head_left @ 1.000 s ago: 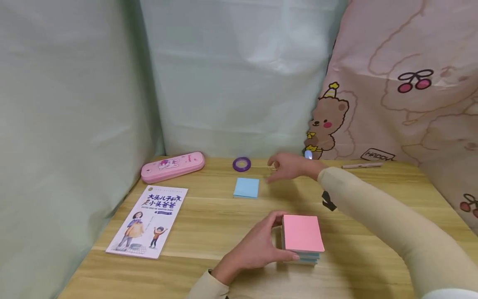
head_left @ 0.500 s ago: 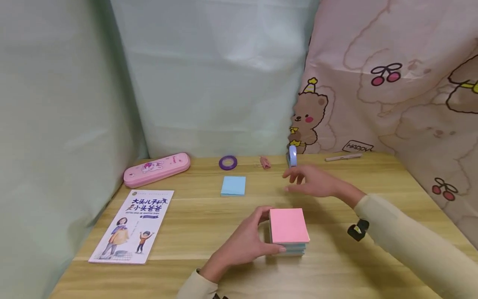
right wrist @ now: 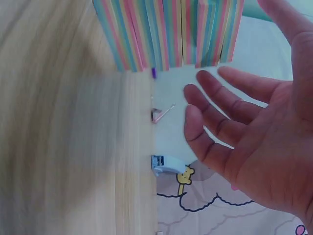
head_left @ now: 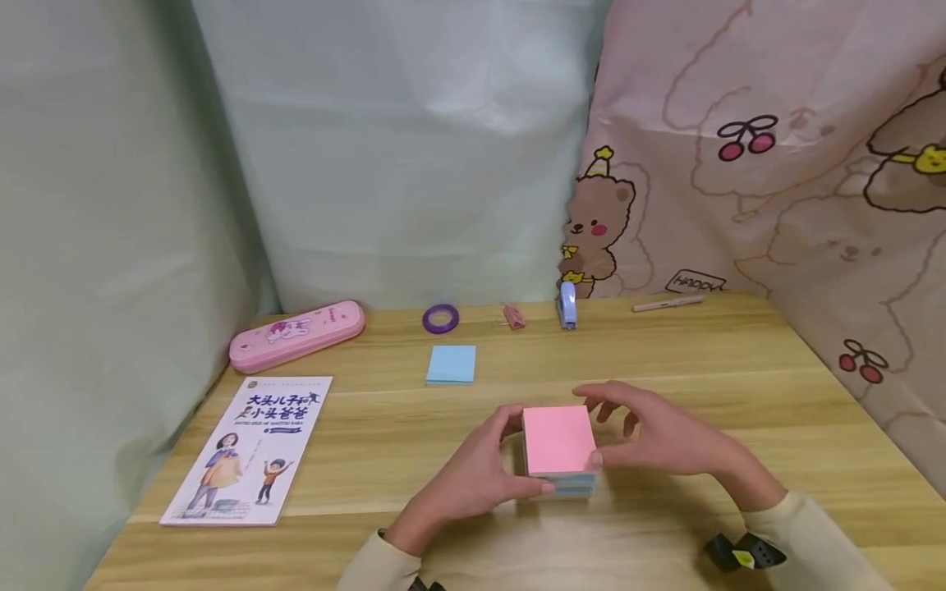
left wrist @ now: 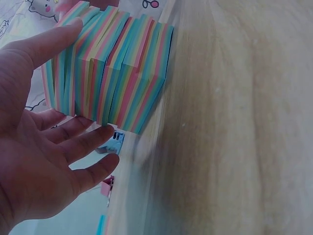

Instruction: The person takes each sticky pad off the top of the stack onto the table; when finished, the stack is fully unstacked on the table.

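Note:
A tall stack of sticky notes [head_left: 558, 441] with a pink top sheet stands on the table. My left hand [head_left: 480, 468] holds it from the left, thumb on the near side and fingers toward the far side. In the left wrist view the stack [left wrist: 110, 73] shows pink, yellow and blue layers, somewhat uneven. My right hand [head_left: 658, 431] is at the right of the stack, its thumb by the near right edge and its fingers spread. The right wrist view has those fingers [right wrist: 215, 142] apart from the stack [right wrist: 171, 34]. A thinner blue sticky note pad [head_left: 452, 364] lies farther back.
Along the back lie a pink pencil case [head_left: 297, 335], a purple tape roll [head_left: 440, 318], a pink binder clip [head_left: 513, 317], a blue stapler [head_left: 567, 305] and a pen [head_left: 668, 304]. A booklet [head_left: 247, 451] lies at left. Fabric walls [head_left: 414, 164] border the table.
My right hand has come back from beside the binder clip to the right side of the stack, leaving the clip on the table. The left hand keeps its hold. The head view has shifted slightly.

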A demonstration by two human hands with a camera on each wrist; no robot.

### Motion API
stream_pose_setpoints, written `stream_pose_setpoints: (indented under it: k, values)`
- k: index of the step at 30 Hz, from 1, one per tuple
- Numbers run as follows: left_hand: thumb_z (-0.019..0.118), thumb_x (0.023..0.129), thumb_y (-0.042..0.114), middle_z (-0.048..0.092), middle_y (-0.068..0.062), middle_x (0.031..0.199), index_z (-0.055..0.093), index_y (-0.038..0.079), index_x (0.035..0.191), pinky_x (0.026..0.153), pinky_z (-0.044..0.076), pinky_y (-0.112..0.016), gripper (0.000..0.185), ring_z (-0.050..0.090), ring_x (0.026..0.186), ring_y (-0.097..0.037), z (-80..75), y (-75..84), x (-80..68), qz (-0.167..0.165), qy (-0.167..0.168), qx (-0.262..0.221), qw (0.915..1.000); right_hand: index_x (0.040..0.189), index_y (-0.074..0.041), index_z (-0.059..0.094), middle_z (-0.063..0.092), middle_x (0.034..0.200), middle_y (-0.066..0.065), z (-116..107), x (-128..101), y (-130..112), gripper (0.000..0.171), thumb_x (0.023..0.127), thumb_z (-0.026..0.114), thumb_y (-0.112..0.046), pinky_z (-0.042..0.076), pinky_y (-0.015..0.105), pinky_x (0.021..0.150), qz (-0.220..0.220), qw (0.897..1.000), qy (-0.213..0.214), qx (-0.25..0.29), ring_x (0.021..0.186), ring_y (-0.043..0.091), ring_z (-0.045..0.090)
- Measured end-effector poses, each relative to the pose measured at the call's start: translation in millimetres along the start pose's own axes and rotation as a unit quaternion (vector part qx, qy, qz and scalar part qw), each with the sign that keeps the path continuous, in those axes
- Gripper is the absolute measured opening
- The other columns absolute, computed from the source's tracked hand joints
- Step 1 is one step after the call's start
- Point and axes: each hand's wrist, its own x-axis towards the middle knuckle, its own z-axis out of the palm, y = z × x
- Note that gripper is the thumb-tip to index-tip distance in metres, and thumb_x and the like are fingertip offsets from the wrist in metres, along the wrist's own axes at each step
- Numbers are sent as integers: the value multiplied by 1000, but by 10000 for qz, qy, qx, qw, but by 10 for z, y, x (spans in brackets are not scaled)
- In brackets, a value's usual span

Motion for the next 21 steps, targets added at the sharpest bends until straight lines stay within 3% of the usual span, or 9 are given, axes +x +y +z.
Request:
stream_pose_setpoints:
  k: [8,14,21]
  values:
    - [92,81,34,59,-4,147,43,14,153,123,41,-54,90,53,142,-26,-12,-4,-3,56,-49,-16,10000,154,-9,47,61,133,0,135,-39,-58,99,78,91,-54,55,28,75,386,9982,-220,-408,114,25,58]
    - [92,82,34,58,-4,148,43,15,154,124,40,-54,88,53,142,-25,-12,-15,-7,70,-72,2,10000,148,-12,53,63,129,-5,184,-33,-69,94,76,90,-59,55,33,85,365,9954,-166,-870,114,21,61]
    - [92,82,35,58,-2,149,43,15,154,125,40,-52,89,53,142,-23,-8,-26,2,100,-57,32,9999,144,-15,55,64,122,-7,174,-38,-65,87,77,90,-57,52,28,82,358,9941,-47,-1021,110,19,61]
